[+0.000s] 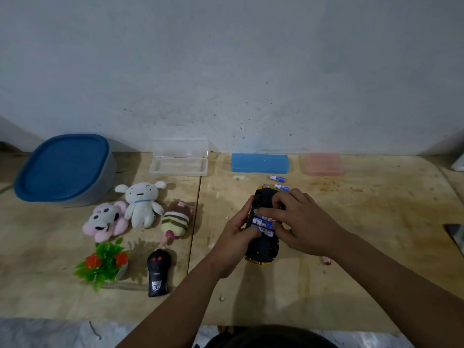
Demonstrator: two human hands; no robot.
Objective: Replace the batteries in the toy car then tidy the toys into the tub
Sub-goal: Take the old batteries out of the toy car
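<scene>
The toy car lies upside down on the wooden table, black underside up, yellow body showing at its near end. Its battery bay is open with blue-and-white batteries lying in it. My left hand grips the car's left side. My right hand rests over the bay, fingers pressing on the batteries. Two loose batteries lie just beyond the car. The grey tub with a blue lid stands at the far left, lid on.
Left of the car lie a white plush, a pink plush, a striped plush, a plastic plant and a black remote. By the wall: an open clear case, a blue case, a pink box.
</scene>
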